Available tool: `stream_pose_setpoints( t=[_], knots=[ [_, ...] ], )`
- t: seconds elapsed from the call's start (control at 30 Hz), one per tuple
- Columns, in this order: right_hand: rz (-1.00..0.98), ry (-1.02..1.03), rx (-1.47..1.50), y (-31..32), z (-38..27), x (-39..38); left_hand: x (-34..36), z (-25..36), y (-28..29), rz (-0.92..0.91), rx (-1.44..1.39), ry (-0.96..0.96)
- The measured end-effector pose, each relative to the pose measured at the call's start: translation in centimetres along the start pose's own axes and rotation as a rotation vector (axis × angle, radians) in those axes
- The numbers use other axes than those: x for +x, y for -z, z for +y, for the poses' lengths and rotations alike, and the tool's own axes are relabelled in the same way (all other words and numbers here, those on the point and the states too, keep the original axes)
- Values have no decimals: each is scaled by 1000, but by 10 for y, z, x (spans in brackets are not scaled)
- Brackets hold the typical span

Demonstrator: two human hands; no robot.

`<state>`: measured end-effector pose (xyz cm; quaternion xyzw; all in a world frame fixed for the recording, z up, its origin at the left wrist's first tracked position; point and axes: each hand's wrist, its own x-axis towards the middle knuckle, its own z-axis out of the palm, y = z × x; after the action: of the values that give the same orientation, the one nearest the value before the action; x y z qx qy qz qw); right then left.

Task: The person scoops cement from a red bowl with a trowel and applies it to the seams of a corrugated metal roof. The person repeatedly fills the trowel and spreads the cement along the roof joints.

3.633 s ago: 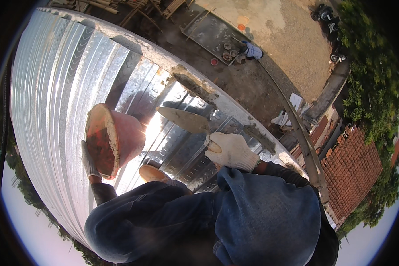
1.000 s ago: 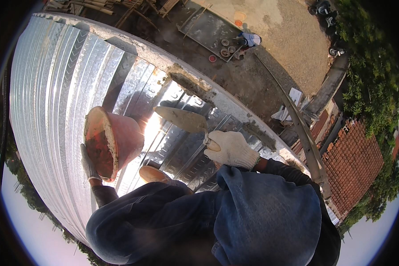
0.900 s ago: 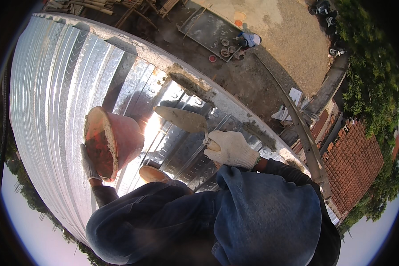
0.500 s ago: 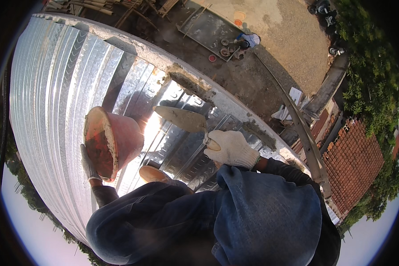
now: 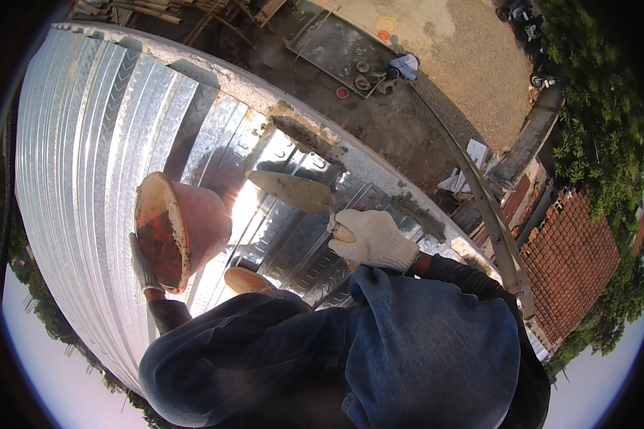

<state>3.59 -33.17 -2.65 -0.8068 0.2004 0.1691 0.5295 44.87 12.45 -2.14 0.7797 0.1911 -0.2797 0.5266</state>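
My gloved left hand point(image 5: 142, 263) grips the side of a red plastic bucket point(image 5: 206, 225), tipped so its mortar-crusted rim and stained inside face left. My right hand point(image 5: 372, 239), in a white knit glove, is closed round the handle of a trowel point(image 5: 290, 191), whose grey-caked blade points left over the shiny ribbed metal sheeting point(image 5: 100, 157). Along the sheeting's far edge runs a concrete ledge point(image 5: 236, 79) with patches of grey mortar point(image 5: 418, 214). My jeans-covered knees fill the lower middle, and one foot point(image 5: 249, 280) shows below the bucket.
Far below, a co-worker point(image 5: 404, 66) bends beside a mixing tray point(image 5: 315, 50) with several containers. Bamboo poles point(image 5: 136, 11) lie at top. At right are a long diagonal pole-like strip point(image 5: 469, 171), a tiled roof point(image 5: 572, 264), trees point(image 5: 587, 136) and motorbikes point(image 5: 529, 32).
Over the last seconds the view has shifted very slightly. The co-worker below has moved a little. My hands, the bucket and the trowel have hardly moved.
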Motion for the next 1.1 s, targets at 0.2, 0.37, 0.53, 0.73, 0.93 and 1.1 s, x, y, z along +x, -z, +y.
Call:
stream_pose_setpoints(
  t=[0.2, 0.37, 0.53, 0.73, 0.93, 1.1],
  knots=[
    [50, 43, 56, -2, -9, -4, -2, -8, 4, 33, -114, -37],
    [130, 222, -21, 25, -19, 8, -6, -3, -11, 94, 19, -131],
    [356, 499, -350, 90, -23, 89, -18, 5, -14, 139, 27, -116],
    [276, 674, -941, 164, -20, 187, -7, -1, -16, 238, 136, -171],
    [97, 652, -1154, 160, -28, 231, -8, -5, -4, 239, 59, -143],
    [120, 670, -751, 164, 42, 230, -6, -5, -15, 193, -13, -129]
  ],
)
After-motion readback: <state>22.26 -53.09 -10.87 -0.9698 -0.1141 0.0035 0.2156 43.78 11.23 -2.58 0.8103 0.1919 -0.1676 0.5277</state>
